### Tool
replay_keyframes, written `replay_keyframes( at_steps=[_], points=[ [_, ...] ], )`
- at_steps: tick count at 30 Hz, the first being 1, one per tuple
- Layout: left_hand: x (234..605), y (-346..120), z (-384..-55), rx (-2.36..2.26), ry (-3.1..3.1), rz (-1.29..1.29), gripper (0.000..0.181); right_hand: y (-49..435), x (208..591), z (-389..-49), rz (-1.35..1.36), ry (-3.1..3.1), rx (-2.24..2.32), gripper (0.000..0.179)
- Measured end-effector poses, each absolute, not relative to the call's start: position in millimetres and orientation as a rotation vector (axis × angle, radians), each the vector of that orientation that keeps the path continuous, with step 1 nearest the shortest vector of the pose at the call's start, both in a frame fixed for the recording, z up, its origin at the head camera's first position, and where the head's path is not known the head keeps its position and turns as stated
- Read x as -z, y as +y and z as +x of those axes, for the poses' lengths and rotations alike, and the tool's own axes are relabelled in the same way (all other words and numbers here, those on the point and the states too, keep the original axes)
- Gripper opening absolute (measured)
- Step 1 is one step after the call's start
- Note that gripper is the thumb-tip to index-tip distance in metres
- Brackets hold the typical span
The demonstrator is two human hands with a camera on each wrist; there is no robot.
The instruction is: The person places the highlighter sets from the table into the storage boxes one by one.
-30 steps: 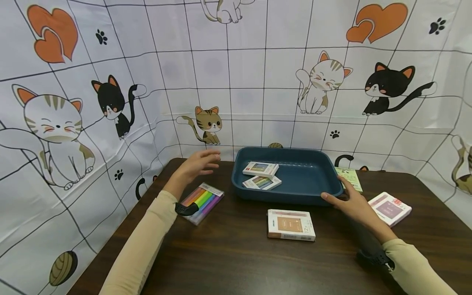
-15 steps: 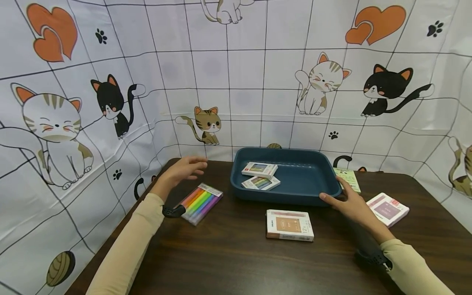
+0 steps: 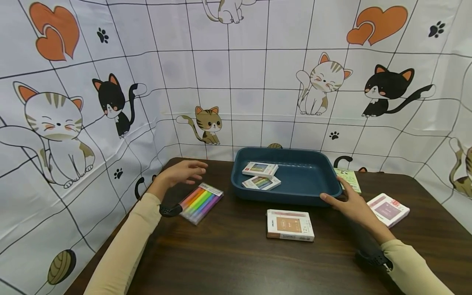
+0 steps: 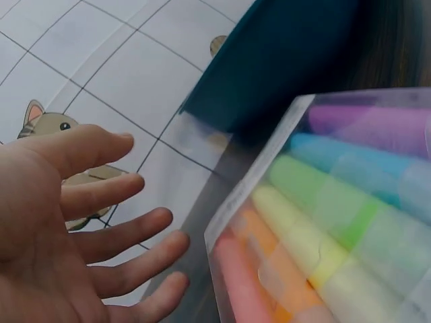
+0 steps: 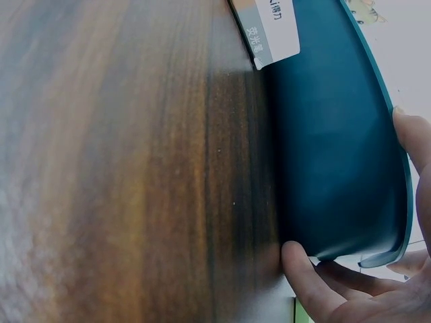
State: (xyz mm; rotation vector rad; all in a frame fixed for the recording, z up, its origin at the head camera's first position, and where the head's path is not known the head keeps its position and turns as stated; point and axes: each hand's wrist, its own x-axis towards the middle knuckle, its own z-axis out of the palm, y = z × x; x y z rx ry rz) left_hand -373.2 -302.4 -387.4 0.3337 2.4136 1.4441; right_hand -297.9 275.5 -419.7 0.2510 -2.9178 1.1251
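My left hand (image 3: 180, 173) hovers just beyond and left of a clear pack of rainbow-coloured highlighters (image 3: 202, 203). Its fingers are loosely spread and hold nothing; in the left wrist view the highlighters lie a short way from the fingertips. At the tray's near right corner, my right hand (image 3: 354, 207) grips the dark blue tray (image 3: 287, 198), thumb on the front and fingers round the right end. The right wrist view has the fingers and thumb against the tray wall (image 5: 337, 155). Inside the tray, at its left, two small white boxes lie overlapping, the upper box (image 3: 260, 168) partly on the lower box (image 3: 259, 183).
A white box with an orange-brown label (image 3: 290, 225) lies in front of the tray. Right of the right hand is a white box with a purple label (image 3: 388, 209). A pale green packet (image 3: 348, 180) lies behind that hand. A cat-patterned curtain (image 3: 247, 102) encloses the table.
My left hand has drawn back to the left, away from the tray, uncovering more of the highlighter pack. My right hand and the tray have stayed put.
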Motion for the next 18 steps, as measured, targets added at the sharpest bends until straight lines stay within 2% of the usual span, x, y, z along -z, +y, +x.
replay_keyframes(
  at_steps=[9, 18],
  points=[
    [391.5, -302.6, -374.4, -1.049, 2.486, 0.491, 0.068, 276.0, 418.3, -297.2, 0.236, -2.927, -1.124, 0.109],
    [390.5, -300.0, -371.1, -1.027, 2.482, 0.490, 0.069, 274.5, 419.0, -296.9, 0.248, -2.920, -1.137, 0.109]
  ],
)
